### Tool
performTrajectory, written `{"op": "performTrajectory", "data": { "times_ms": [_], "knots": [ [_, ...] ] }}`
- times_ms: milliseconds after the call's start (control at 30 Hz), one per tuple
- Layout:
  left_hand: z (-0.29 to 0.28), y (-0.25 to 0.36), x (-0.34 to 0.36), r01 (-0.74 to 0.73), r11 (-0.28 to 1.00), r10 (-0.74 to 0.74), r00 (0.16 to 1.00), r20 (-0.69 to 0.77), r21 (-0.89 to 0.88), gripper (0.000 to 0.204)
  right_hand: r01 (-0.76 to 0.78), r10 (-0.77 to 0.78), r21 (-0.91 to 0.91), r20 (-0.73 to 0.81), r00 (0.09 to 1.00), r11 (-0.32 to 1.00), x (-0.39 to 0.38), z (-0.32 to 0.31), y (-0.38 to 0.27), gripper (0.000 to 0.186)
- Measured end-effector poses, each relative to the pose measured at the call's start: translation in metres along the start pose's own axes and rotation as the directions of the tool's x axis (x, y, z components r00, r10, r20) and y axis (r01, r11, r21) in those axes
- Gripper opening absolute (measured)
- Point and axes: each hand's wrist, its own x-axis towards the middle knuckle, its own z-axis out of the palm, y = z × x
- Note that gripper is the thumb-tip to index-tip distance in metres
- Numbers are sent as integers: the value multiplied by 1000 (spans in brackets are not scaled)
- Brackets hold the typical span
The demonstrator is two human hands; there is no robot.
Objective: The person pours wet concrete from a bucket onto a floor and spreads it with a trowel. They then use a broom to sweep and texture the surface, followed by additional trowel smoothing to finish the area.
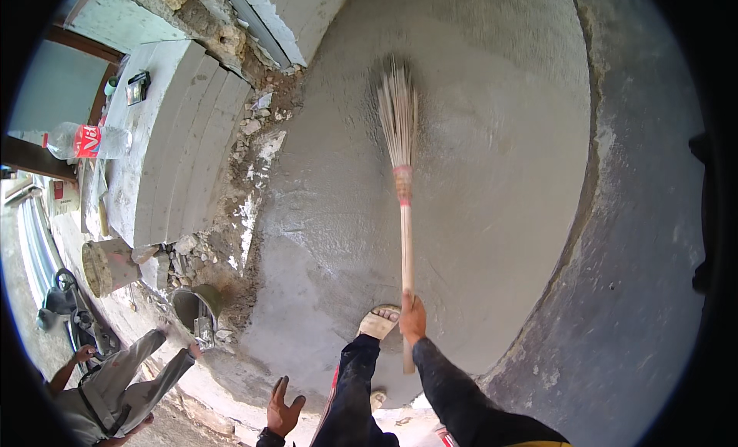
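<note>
My right hand [413, 318] is wrapped round the wooden handle of a straw broom [406, 247], near its lower end. The broom points away from me, and its fanned bristles rest on a grey, wet-looking cement surface [492, 216]. Red binding rings the neck where bristles meet handle. Low in the view, my left hand [284, 408] hangs free with its fingers spread, holding nothing. My sandalled foot [380, 321] stands on the cement just left of the handle.
Rubble [184, 262] and a bucket on its side [196, 305] line the left edge. Beyond are stacked pale blocks [184, 139], bearing a plastic bottle [88, 141]. Another person [115, 393] is at the lower left. Darker floor [638, 239] borders the cement's right edge.
</note>
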Motion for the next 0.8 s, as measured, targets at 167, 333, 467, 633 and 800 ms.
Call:
{"op": "performTrajectory", "data": {
  "times_ms": [167, 333, 467, 633, 800],
  "knots": [
    [-12, -10, 1, -32, 997, 30, 999, 27, 72, 79, -47, 47, -39, -7, 999, 998, -91, -25, 75, 67],
    [-19, -19, 2, -43, 991, 32, 996, 86, 127, 78, -87, 88, -171, 1, 996, 982, -174, -48, 147, 61],
    [-25, -24, -1, -51, 993, 41, 995, 89, 105, 78, 180, -165, -232, 82, 983, 956, -254, -89, 170, 45],
    [-17, -27, 3, -23, 996, 20, 999, 28, 85, 77, 356, -357, -192, 29, 934, 915, -246, -141, 97, 32],
    [9, -5, 13, -112, 993, 112, 994, 19, 24, 77, 334, -352, 309, 3, 936, 890, -2, -131, -96, 40]
  ]
}}
